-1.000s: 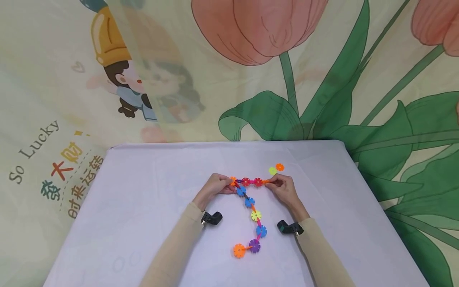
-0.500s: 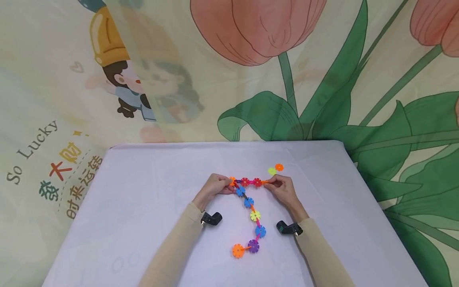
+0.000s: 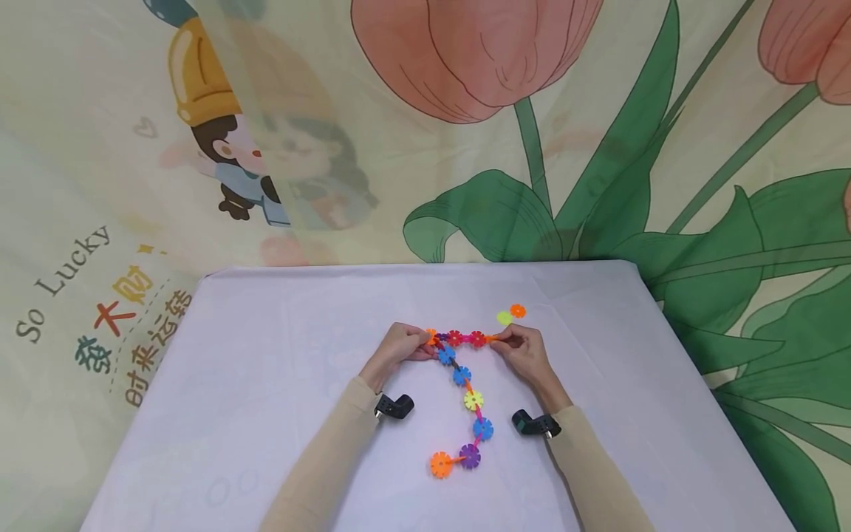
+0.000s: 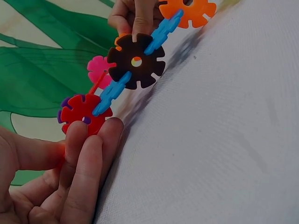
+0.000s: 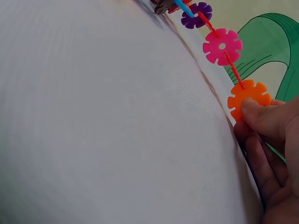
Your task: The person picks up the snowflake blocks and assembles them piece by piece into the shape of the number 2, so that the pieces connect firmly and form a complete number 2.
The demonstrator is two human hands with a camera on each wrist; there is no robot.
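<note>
A chain of interlocking plastic snowflake discs (image 3: 473, 400) in several colours bends at its far left and trails toward the near side. At that bend my left hand (image 3: 399, 347) grips the chain; the left wrist view shows its fingertips at a red disc (image 4: 79, 110) with a purple one behind. A black disc (image 4: 126, 72) follows, joined by edge-on blue ones. My right hand (image 3: 528, 358) pinches the orange disc (image 5: 257, 91) at the end of the short upper stretch, thumb on its face. That stretch runs nearly straight between both hands. A large orange disc (image 3: 442, 465) ends the near stretch.
Beyond the right hand, a loose yellow-green disc (image 3: 505, 318) and an orange disc (image 3: 518, 310) lie on the white-covered table (image 3: 279, 414). A printed cloth backdrop (image 3: 465, 185) hangs behind the table's far edge. Both wrists wear black camera bands.
</note>
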